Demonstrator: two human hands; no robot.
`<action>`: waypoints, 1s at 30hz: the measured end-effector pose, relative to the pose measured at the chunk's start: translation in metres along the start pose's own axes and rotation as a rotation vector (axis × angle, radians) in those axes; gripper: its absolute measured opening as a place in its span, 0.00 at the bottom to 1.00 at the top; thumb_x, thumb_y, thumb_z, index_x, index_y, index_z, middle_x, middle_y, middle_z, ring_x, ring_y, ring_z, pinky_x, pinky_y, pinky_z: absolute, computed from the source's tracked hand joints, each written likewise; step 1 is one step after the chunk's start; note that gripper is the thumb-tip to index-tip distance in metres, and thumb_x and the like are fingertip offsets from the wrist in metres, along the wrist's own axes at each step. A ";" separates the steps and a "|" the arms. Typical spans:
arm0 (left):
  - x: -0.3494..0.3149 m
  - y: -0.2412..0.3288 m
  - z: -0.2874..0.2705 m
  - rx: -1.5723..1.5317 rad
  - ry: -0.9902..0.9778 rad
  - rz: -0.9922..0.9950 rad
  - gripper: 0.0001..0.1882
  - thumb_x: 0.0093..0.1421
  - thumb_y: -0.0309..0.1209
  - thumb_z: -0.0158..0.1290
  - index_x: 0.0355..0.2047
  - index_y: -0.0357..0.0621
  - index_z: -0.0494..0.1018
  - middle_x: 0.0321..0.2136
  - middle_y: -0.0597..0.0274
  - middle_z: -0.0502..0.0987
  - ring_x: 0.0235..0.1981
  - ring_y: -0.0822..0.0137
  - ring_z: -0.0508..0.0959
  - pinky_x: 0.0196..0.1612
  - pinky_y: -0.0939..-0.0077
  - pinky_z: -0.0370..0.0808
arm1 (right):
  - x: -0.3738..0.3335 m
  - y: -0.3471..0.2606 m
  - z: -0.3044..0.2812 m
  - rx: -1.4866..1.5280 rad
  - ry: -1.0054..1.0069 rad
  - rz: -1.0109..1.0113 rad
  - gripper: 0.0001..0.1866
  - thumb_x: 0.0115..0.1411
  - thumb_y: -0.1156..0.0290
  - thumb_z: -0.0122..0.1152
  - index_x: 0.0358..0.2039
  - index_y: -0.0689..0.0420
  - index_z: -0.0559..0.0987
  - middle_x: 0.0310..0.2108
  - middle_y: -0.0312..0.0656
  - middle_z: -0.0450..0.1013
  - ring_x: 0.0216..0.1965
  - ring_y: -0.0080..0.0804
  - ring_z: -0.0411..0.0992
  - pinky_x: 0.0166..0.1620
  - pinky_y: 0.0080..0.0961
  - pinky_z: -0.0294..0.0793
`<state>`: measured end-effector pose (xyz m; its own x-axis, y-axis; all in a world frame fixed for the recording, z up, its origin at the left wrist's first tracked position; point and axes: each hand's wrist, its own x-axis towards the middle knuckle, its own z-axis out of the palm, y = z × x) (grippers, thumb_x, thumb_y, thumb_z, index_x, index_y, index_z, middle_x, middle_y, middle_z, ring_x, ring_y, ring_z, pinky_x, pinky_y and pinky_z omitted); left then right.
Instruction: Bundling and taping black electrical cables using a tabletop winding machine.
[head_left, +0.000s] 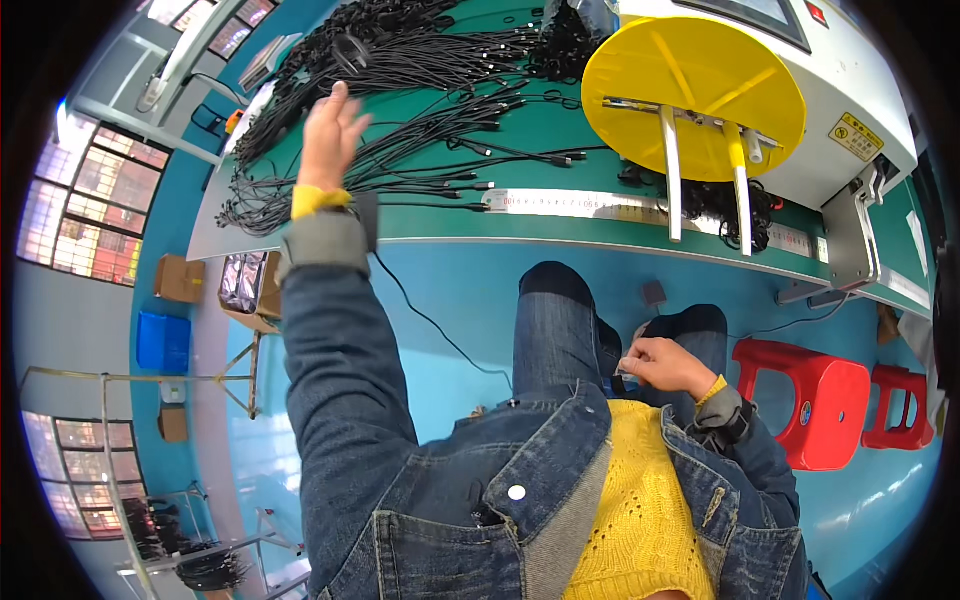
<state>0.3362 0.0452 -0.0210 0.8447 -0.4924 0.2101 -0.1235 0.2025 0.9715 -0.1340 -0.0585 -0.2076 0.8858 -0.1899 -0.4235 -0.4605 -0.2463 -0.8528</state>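
My left hand (330,140) is stretched out over the left part of the green table, thumb and fingers apart and slightly blurred, with nothing seen in it. Just beyond its fingertips is a blurred coil of black cable (352,54), apart from the hand; whether it touches the pile is unclear. Around it lie many black cables (420,65) with small light-coloured connector ends, heaped at the back and fanned out to the right. My right hand (668,366) rests low over my lap, its fingers pinched together. Something small and pale shows by those fingertips, too small to name.
A round yellow disc (690,60) with white and yellow bars stands at the table's right, before a white machine (860,90). A ruler strip (590,204) runs along the table's front edge. Red stools (835,410) stand at right, cardboard boxes (180,278) and a blue bin (163,343) at left.
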 end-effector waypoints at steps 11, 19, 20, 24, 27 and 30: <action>0.009 -0.080 -0.034 1.700 -0.051 -0.270 0.24 0.52 0.46 0.52 0.39 0.36 0.73 0.43 0.44 0.72 0.44 0.49 0.72 0.46 0.62 0.69 | 0.004 0.003 0.000 -0.133 0.085 -0.114 0.15 0.51 0.60 0.57 0.23 0.62 0.74 0.18 0.45 0.73 0.22 0.39 0.73 0.27 0.32 0.69; 0.048 -0.090 -0.046 1.461 -0.120 0.125 0.23 0.47 0.39 0.58 0.39 0.35 0.73 0.38 0.44 0.75 0.40 0.54 0.76 0.44 0.68 0.71 | 0.003 0.001 -0.002 -0.103 0.073 -0.063 0.13 0.52 0.63 0.56 0.24 0.63 0.75 0.18 0.44 0.73 0.22 0.34 0.72 0.26 0.27 0.69; 0.065 -0.081 -0.061 1.221 -0.096 0.191 0.21 0.46 0.38 0.59 0.37 0.35 0.74 0.33 0.49 0.76 0.35 0.58 0.76 0.40 0.71 0.71 | 0.004 -0.002 -0.003 -0.110 0.075 -0.068 0.13 0.52 0.63 0.56 0.24 0.63 0.74 0.18 0.44 0.73 0.22 0.34 0.72 0.26 0.27 0.69; 0.079 -0.019 -0.039 0.557 0.132 0.438 0.14 0.50 0.35 0.57 0.31 0.36 0.77 0.18 0.68 0.73 0.21 0.75 0.70 0.25 0.83 0.67 | -0.001 -0.001 -0.003 -0.110 0.098 -0.045 0.13 0.52 0.64 0.56 0.24 0.63 0.74 0.19 0.44 0.73 0.22 0.34 0.73 0.27 0.27 0.69; 0.047 0.002 -0.036 0.455 0.079 0.303 0.12 0.54 0.35 0.54 0.31 0.37 0.76 0.16 0.73 0.69 0.19 0.80 0.66 0.22 0.86 0.62 | -0.001 -0.001 -0.004 -0.111 0.109 -0.080 0.13 0.52 0.64 0.56 0.24 0.63 0.74 0.19 0.44 0.73 0.22 0.34 0.73 0.27 0.27 0.69; 0.001 0.014 -0.030 0.527 -0.096 0.024 0.12 0.57 0.35 0.52 0.32 0.37 0.76 0.15 0.74 0.66 0.16 0.84 0.61 0.19 0.88 0.56 | -0.005 0.001 -0.004 -0.083 0.117 -0.076 0.14 0.51 0.61 0.56 0.23 0.61 0.74 0.19 0.45 0.73 0.23 0.39 0.73 0.29 0.31 0.70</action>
<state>0.3510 0.0732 -0.0110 0.7901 -0.5728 0.2181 -0.4077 -0.2255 0.8848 -0.1395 -0.0613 -0.2055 0.9076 -0.2762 -0.3163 -0.4002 -0.3410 -0.8506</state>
